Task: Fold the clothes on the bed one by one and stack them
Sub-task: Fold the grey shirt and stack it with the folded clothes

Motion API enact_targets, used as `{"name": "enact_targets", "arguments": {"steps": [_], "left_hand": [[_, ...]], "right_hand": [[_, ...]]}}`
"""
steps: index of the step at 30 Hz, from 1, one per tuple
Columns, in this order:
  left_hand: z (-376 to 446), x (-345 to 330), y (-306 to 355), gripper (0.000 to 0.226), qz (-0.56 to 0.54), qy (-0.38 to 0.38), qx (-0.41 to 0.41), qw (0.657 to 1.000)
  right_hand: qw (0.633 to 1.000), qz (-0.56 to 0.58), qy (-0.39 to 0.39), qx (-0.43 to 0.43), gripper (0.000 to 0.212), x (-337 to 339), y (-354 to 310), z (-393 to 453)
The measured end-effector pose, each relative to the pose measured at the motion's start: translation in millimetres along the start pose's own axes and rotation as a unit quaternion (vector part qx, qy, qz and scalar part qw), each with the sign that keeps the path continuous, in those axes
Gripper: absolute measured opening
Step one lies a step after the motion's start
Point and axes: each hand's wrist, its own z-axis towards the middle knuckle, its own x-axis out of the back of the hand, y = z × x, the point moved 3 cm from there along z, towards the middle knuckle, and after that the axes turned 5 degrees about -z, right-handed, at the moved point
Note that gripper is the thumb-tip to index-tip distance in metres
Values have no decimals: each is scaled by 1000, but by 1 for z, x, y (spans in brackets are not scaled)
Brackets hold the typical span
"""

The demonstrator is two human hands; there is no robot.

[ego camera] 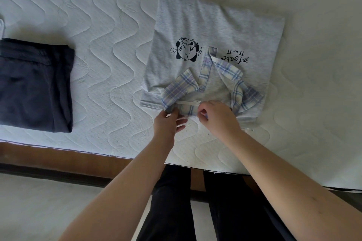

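Both your hands met at the near edge of the grey polo shirt (213, 31), centre-right of frame: left hand (166, 123) pinched the plaid collar (182, 86), right hand (215, 117) pinched beside it. Its long axis ran away from you; the folded dark garment (35, 84) lay left.

Light heather-grey polo shirt (205, 25), black cartoon print and black lettering on it; collar (182, 86) and placket plaid in pale blue, lilac and cream; white buttons, white neck label. Folded garment (35, 84) at left dark navy, plain. Mattress (98, 25) white with wavy quilted stitching. Bed frame (58, 156) brown wood. Person's trousers (172, 211) black. Floor pale grey-white
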Motion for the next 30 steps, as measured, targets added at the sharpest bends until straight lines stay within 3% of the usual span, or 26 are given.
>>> {"name": "enact_targets", "arguments": {"steps": [4, 7, 11, 14, 16, 20, 23, 26, 30], "left_hand": [[-7, 0, -8, 31, 139, 15, -42, 989], [-14, -13, -9, 27, 218, -50, -125, 967], [-20, -47, 5, 18, 277, -118, -209, 931], [-18, -79, 18, 10, 333, -132, -250, 899], [-16, -102, 31, 9, 389, -142, -308, 857], [-9, -148, 60, 46, 513, -195, -433, 715], [-3, -174, 74, 65, 596, -266, -421, 630], [5, -180, 86, 60, 654, -299, -394, 572], [14, -162, 104, 33, 700, -294, -370, 534]], "right_hand": [[998, 29, 59, 4, 12, 13, 7, -4], [991, 52, 125, -12, 11, 29, 25, -7], [972, 43, 210, -97, 17, 49, 63, -10], [967, 28, 172, -186, 28, 54, 93, -6], [968, 9, 119, -218, 35, 53, 107, -3], [970, -15, 27, -240, 33, 50, 115, 4], [980, 24, 21, -198, 27, 53, 111, 6], [982, 101, 66, -143, 27, 58, 105, -1], [975, 169, 58, -131, 30, 53, 102, -10]]}}
